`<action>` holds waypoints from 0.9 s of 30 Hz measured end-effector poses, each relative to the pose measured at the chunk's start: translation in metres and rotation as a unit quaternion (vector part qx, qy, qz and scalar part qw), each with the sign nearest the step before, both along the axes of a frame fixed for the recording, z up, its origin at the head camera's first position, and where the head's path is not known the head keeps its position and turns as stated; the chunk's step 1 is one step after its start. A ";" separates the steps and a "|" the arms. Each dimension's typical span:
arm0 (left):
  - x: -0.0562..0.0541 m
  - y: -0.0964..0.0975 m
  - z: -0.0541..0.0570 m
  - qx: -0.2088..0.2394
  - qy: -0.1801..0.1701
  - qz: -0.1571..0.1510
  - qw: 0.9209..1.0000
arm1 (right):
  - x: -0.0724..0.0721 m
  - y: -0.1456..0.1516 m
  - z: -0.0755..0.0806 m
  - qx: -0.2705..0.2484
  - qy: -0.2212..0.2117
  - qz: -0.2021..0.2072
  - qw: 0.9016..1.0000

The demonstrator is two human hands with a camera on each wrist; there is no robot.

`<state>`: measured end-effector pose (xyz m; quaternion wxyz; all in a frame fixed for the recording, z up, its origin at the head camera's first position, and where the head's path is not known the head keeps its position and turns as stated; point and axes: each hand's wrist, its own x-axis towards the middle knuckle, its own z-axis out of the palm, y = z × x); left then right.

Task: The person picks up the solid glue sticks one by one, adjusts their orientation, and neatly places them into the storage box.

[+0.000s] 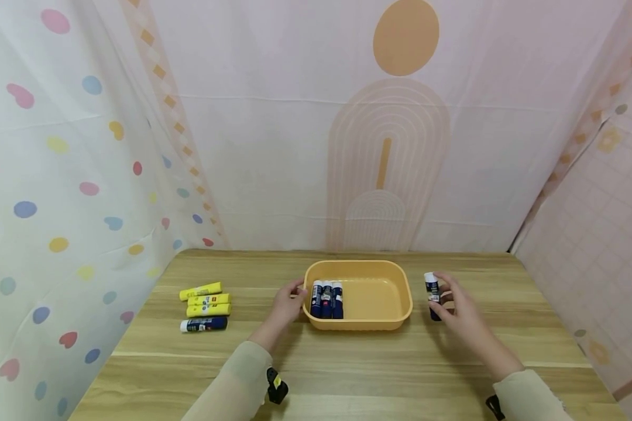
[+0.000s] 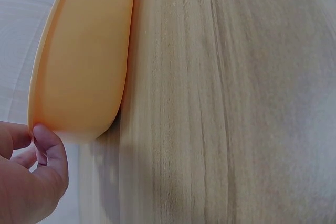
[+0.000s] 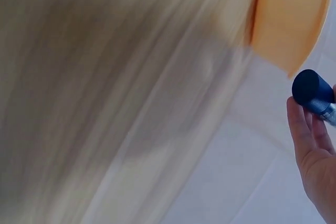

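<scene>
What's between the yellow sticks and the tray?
In the head view, the left hand lies between them, pinching the tray at its rim; from that hand to the yellow sticks, the table is bare.

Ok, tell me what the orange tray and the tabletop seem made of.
Orange tray: probably plastic, smooth with a soft sheen, going by its thin, rounded rim. Tabletop: wood or wood-print laminate, fairly matte; streaky grain shows but can't settle which.
</scene>
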<state>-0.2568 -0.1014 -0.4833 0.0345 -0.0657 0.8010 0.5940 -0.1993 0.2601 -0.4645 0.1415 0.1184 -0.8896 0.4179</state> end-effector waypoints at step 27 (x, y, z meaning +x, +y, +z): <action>-0.002 -0.001 -0.003 -0.002 0.007 -0.003 1.000 | -0.009 -0.104 -0.010 -0.056 0.127 0.040 0.989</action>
